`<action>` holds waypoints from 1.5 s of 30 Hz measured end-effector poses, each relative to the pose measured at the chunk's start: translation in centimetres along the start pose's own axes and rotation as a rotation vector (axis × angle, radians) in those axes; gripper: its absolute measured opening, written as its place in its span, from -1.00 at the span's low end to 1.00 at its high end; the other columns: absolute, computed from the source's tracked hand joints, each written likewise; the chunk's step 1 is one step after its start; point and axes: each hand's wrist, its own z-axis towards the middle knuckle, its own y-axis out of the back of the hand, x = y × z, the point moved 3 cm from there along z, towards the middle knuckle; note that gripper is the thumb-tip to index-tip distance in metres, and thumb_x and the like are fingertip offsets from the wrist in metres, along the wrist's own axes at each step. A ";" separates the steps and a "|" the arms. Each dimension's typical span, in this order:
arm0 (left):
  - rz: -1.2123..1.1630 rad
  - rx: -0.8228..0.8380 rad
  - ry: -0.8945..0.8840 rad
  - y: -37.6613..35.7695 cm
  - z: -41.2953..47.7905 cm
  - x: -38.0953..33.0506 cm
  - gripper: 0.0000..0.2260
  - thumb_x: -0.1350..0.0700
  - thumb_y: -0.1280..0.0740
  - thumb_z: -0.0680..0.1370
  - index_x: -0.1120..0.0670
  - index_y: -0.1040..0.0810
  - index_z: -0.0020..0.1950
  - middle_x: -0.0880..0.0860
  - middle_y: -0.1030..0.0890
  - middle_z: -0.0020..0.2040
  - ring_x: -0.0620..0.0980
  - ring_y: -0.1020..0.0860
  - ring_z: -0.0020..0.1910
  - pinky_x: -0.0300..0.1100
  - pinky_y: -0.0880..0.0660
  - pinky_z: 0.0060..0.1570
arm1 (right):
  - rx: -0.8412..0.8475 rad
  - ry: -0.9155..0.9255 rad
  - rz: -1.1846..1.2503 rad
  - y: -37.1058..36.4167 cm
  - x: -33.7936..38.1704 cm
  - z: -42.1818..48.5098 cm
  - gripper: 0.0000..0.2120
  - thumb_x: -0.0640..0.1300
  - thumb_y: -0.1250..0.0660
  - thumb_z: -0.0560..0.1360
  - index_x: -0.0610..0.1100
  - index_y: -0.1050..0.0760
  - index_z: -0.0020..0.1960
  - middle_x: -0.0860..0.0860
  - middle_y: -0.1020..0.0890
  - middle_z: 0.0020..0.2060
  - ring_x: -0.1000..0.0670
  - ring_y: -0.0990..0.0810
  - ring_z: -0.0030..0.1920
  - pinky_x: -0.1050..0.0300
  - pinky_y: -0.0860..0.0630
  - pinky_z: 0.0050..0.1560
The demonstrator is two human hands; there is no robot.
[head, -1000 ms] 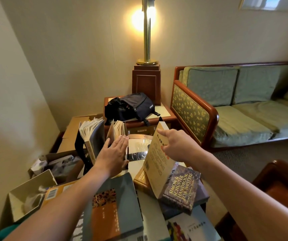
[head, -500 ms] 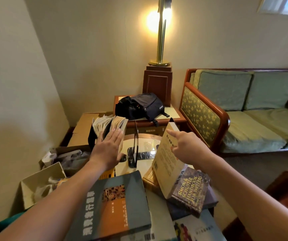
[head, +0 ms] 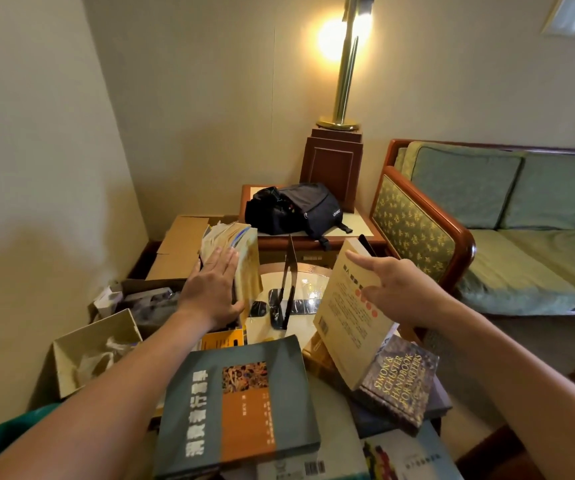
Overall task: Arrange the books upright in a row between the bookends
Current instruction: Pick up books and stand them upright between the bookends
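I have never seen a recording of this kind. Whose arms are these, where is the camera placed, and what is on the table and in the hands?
There is no machine here. These are a person's two bare arms, filmed by one wide-angle camera worn on the head, which looks forward and down. The left hand presses flat against a few standing books. The right hand holds a tan book tilted. Between them stands a black bookend. Other books lie flat nearer the camera, such as a grey and orange book.
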 end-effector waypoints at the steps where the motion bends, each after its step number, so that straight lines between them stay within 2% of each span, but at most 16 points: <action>1: -0.007 -0.003 0.002 0.0 0.0 0.0 -0.15 -0.25 -0.28 0.52 0.09 0.01 0.64 0.04 -0.04 0.64 0.04 0.01 0.62 0.14 -0.10 0.54 | 0.004 0.019 0.011 0.2 0.3 -0.1 -0.28 -0.27 -0.30 0.61 0.21 -0.09 0.60 -0.05 -0.45 0.44 -0.17 -0.47 0.41 -0.16 -0.58 0.22; 4: -0.008 -0.014 0.007 -0.2 0.1 -0.1 -0.15 -0.25 -0.27 0.52 0.08 0.04 0.64 0.03 -0.01 0.65 0.03 0.03 0.62 0.15 -0.08 0.55 | -0.043 0.068 0.034 1.0 1.3 0.1 -0.29 -0.27 -0.32 0.60 0.21 -0.13 0.59 -0.02 -0.46 0.41 -0.15 -0.46 0.42 -0.16 -0.56 0.25; 10: -0.034 -0.055 0.022 -0.8 -0.2 0.5 -0.16 -0.20 -0.30 0.51 0.06 0.05 0.64 0.01 0.01 0.65 0.02 0.05 0.62 0.10 -0.03 0.57 | -0.155 0.085 0.216 0.9 3.4 3.0 -0.31 -0.28 -0.35 0.58 0.22 -0.22 0.54 0.03 -0.56 0.21 -0.11 -0.59 0.27 -0.26 -0.60 0.16; 15: -0.075 -0.069 0.021 -1.1 -0.1 0.6 -0.18 -0.14 -0.29 0.51 0.07 0.06 0.64 0.02 0.00 0.65 0.03 0.05 0.62 0.10 -0.03 0.57 | -0.215 0.108 0.242 -1.7 4.9 7.2 -0.36 -0.25 -0.34 0.59 0.16 -0.24 0.56 -0.03 -0.56 0.26 -0.10 -0.61 0.21 -0.11 -0.63 0.15; 17: -0.076 -0.084 0.019 -1.2 -0.1 0.6 -0.18 -0.11 -0.29 0.51 0.06 0.06 0.64 0.01 -0.01 0.65 0.02 0.04 0.62 0.10 -0.02 0.58 | -0.220 0.095 0.256 -3.1 5.3 9.0 -0.37 -0.25 -0.31 0.61 0.14 -0.21 0.58 -0.06 -0.54 0.29 -0.14 -0.58 0.25 -0.11 -0.63 0.15; 20: -0.088 -0.115 0.023 -1.3 -0.4 0.5 -0.18 -0.07 -0.32 0.51 0.05 0.07 0.64 0.00 -0.01 0.64 0.01 0.05 0.62 0.10 -0.02 0.58 | -0.178 0.078 0.284 -5.6 5.7 11.6 -0.38 -0.28 -0.22 0.64 0.05 -0.13 0.62 -0.16 -0.48 0.40 -0.21 -0.52 0.33 -0.16 -0.58 0.23; 24: -0.131 -0.146 -0.001 -1.5 -0.5 0.3 -0.17 0.00 -0.35 0.49 0.04 0.06 0.64 0.00 -0.02 0.64 0.01 0.06 0.62 0.11 -0.05 0.57 | -0.128 0.051 0.199 -8.6 6.7 14.7 -0.38 -0.31 -0.17 0.64 0.00 -0.09 0.63 -0.20 -0.40 0.47 -0.22 -0.47 0.39 0.03 -0.52 0.26; 28: -0.150 -0.179 -0.056 -1.7 -0.5 0.9 -0.19 0.03 -0.36 0.50 0.04 0.02 0.63 0.00 -0.06 0.64 0.02 0.04 0.62 0.12 -0.05 0.57 | -0.036 0.048 0.162 -10.9 8.2 16.9 -0.40 -0.30 -0.12 0.64 0.01 -0.12 0.63 -0.16 -0.34 0.52 -0.20 -0.37 0.47 -0.01 -0.38 0.40; 29: -0.159 -0.192 -0.080 -1.7 -0.6 1.2 -0.21 0.04 -0.36 0.51 0.04 0.00 0.63 0.00 -0.08 0.63 0.02 0.02 0.62 0.12 -0.06 0.57 | -0.005 0.070 0.148 -11.4 8.7 17.1 -0.44 -0.26 -0.10 0.66 0.00 -0.11 0.63 -0.14 -0.34 0.52 -0.19 -0.35 0.48 0.03 -0.38 0.37; 32: -0.309 -0.265 -0.147 -1.7 -0.9 2.3 -0.32 0.14 -0.38 0.52 0.06 -0.18 0.60 0.02 -0.21 0.60 0.01 -0.08 0.61 0.12 -0.14 0.55 | 0.092 0.131 0.202 -12.6 10.0 17.1 -0.46 -0.08 -0.08 0.72 0.02 0.03 0.64 -0.11 -0.40 0.47 -0.20 -0.45 0.40 0.06 -0.56 0.09; 34: -0.466 -0.345 -0.077 -1.8 -1.1 3.4 -0.38 0.23 -0.38 0.51 0.08 -0.30 0.55 0.04 -0.28 0.57 0.02 -0.16 0.59 0.06 -0.22 0.53 | 0.147 0.136 0.247 -13.2 10.2 17.1 -0.42 -0.03 -0.07 0.72 0.05 0.14 0.64 -0.13 -0.37 0.50 -0.20 -0.46 0.40 -0.05 -0.62 0.07; 36: -0.609 -0.389 0.067 -1.8 -1.2 4.6 -0.43 0.24 -0.37 0.53 0.08 -0.34 0.54 0.05 -0.30 0.56 0.01 -0.22 0.56 -0.03 -0.32 0.48 | 0.196 0.125 0.322 -13.6 10.1 17.0 -0.39 0.00 -0.07 0.72 0.11 0.20 0.63 -0.07 -0.28 0.56 -0.18 -0.41 0.45 -0.12 -0.65 0.10; 38: -0.729 -0.350 0.166 -1.9 -1.2 5.4 -0.44 0.21 -0.36 0.57 0.06 -0.31 0.56 0.04 -0.35 0.53 -0.02 -0.35 0.49 -0.22 -0.42 0.36 | 0.215 0.112 0.406 -13.8 10.1 16.9 -0.39 0.00 -0.10 0.71 0.16 0.17 0.63 -0.03 -0.23 0.58 -0.19 -0.41 0.44 -0.18 -0.66 0.05; 40: -0.738 -0.284 0.166 -2.1 -1.2 5.4 -0.41 0.15 -0.36 0.59 0.03 -0.25 0.59 0.02 -0.49 0.44 -0.08 -0.55 0.26 -0.41 -0.48 0.10 | 0.223 0.083 0.516 -14.1 10.3 17.0 -0.39 0.01 -0.16 0.69 0.17 0.07 0.62 -0.02 -0.24 0.57 -0.17 -0.51 0.33 -0.17 -0.69 -0.13; 42: -0.725 -0.249 0.165 -2.5 -1.4 5.2 -0.36 0.11 -0.37 0.58 0.01 -0.18 0.61 0.03 -0.61 0.29 -0.12 -0.62 0.00 -0.36 -0.55 -0.04 | 0.231 0.067 0.595 -14.4 10.3 17.4 -0.37 0.04 -0.21 0.66 0.14 0.02 0.63 0.00 -0.21 0.59 -0.04 -0.55 0.16 -0.17 -0.69 -0.17; 45: -0.728 -0.253 0.206 -3.0 -1.5 5.1 -0.32 0.09 -0.39 0.56 -0.03 -0.15 0.62 0.07 -0.68 0.15 -0.10 -0.65 -0.13 -0.13 -0.64 -0.02 | 0.273 0.069 0.612 -14.7 10.3 17.9 -0.33 0.08 -0.24 0.62 0.15 0.01 0.63 -0.01 -0.22 0.59 -0.01 -0.59 0.07 -0.25 -0.68 -0.11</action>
